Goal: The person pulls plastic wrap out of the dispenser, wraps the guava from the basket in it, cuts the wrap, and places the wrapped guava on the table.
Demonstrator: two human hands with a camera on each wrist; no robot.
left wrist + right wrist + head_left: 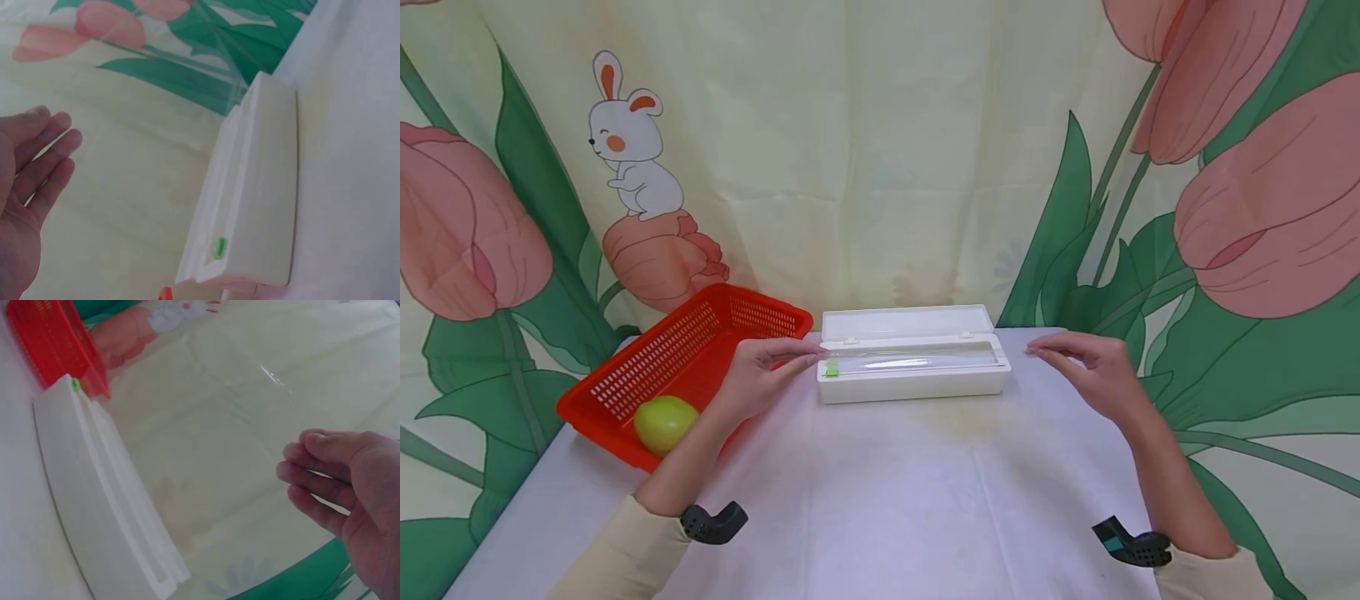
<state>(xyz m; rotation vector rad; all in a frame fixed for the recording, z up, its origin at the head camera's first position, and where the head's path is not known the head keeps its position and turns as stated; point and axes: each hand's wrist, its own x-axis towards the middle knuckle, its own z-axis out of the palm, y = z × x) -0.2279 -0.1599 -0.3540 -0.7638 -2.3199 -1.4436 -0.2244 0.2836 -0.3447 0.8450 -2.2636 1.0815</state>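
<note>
A white plastic wrap dispenser point(913, 383) lies on the table with its lid point(906, 321) raised at the back. A green slide cutter point(831, 367) sits at its left end. My left hand point(763, 375) pinches thumb to fingers at the dispenser's left end, above the cutter. Off the right end, my right hand point(1090, 371) makes the same pinch. Clear plastic wrap point(272, 376) spans between the hands; only glints and faint edges show it. In the left wrist view, the left hand's fingers lie together, away from the dispenser.
A red plastic basket point(617, 387) stands at the left, holding a yellow-green round fruit point(665, 423), with my left forearm passing in front of it. A white cloth covers the table point(910, 492). Behind hangs a curtain point(910, 167) printed with tulips and a rabbit.
</note>
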